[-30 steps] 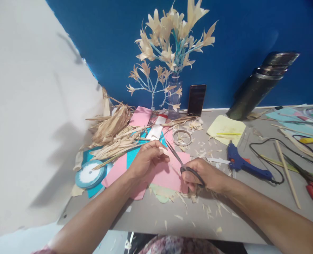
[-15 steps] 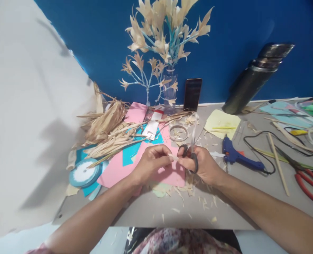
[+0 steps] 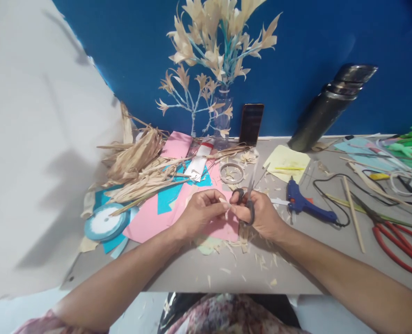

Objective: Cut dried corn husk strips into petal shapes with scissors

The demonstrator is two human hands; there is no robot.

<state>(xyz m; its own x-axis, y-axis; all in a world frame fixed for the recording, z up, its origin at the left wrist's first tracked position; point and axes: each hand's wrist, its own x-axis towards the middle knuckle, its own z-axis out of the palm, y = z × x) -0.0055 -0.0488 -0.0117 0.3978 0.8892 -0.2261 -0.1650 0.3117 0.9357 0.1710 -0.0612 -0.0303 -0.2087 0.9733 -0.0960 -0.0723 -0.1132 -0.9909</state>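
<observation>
Far left of left grip: blue ribbon spool (image 3: pixel 106 221), lying flat on the surface (image 3: pixel 178 278). Husk bundle (image 3: pixel 136 157) beyond spool, left of and past left grip. Pink paper (image 3: pixel 145 220) runs from left of left grip to underneath it. Small flower stem (image 3: pixel 193 113) well beyond left grip; white packet (image 3: pixel 197 168) with red band closer in.

Left grip (image 3: pixel 203 211): thumb and fingers pinching a pale strip (image 3: pixel 226 202), up over the pink paper. Strip sits between both grips, right thumb at its other end; too small to tell how firmly that side has it.

Past the strip: clear bottle (image 3: pixel 223 113) with pale flowers (image 3: pixel 215 58) standing in it, tape ring (image 3: pixel 232 182) nearer, phone (image 3: pixel 251 124) upright at the wall.

Right grip (image 3: pixel 264 213): holding black-handled scissors (image 3: pixel 251 212), blades pointing away, look spread.

Right of right grip: yellow paper (image 3: pixel 279 157) beyond, flask (image 3: pixel 326 116) further back, blue glue gun (image 3: pixel 306 204) near, wooden stick (image 3: pixel 354 215), then red-handled shears (image 3: pixel 383 246) farthest out.
</observation>
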